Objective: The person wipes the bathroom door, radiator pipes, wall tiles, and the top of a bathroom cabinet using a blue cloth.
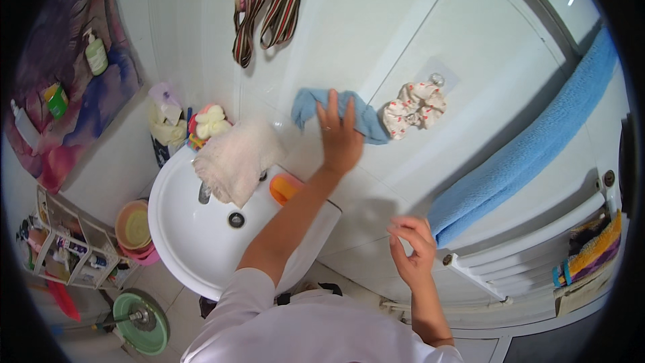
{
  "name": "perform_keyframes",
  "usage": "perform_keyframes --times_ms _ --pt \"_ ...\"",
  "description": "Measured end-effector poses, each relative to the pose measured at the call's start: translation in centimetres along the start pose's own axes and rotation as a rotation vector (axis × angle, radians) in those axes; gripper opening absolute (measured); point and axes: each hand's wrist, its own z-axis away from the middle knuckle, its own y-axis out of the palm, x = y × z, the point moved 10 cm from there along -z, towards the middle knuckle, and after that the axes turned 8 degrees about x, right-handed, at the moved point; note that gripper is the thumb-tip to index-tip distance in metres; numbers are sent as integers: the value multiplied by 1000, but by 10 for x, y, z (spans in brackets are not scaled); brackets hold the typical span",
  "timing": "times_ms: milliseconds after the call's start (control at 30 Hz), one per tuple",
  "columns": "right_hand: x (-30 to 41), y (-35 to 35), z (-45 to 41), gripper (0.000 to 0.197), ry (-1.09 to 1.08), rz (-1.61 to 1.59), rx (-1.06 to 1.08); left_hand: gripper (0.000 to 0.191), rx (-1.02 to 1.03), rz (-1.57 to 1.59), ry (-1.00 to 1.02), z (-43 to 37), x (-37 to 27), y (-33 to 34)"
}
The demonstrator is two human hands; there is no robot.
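My left hand (342, 145) presses a crumpled blue cloth (310, 106) flat against the pale tiled wall (352, 55), fingers spread over it and a ring on one finger. Just right of the cloth, a white scrunchie with red marks (417, 110) hangs from a clear wall hook (437, 79). My right hand (414, 248) is in the air before the wall, fingers bent and apart from the thumb, with nothing in it. Beneath my left forearm is a white washbasin (186, 242), with an orange object (285, 187) on its ledge.
A pale towel (242, 159) drapes over the tap area. At right, a long blue towel (524, 146) hangs above a white towel radiator (534, 242). Striped straps (279, 15) hang overhead. A storage rack (70, 247) and green basin (126, 327) stand at left.
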Motion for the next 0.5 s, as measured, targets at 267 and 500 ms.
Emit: perform_keyframes --times_ms 267,500 --pt "-31 -35 -35 42 29 -67 -220 57 -177 -37 6 -76 -8 -48" --pt "-51 -73 -34 57 141 -196 -442 54 233 -15 545 39 -48 16"
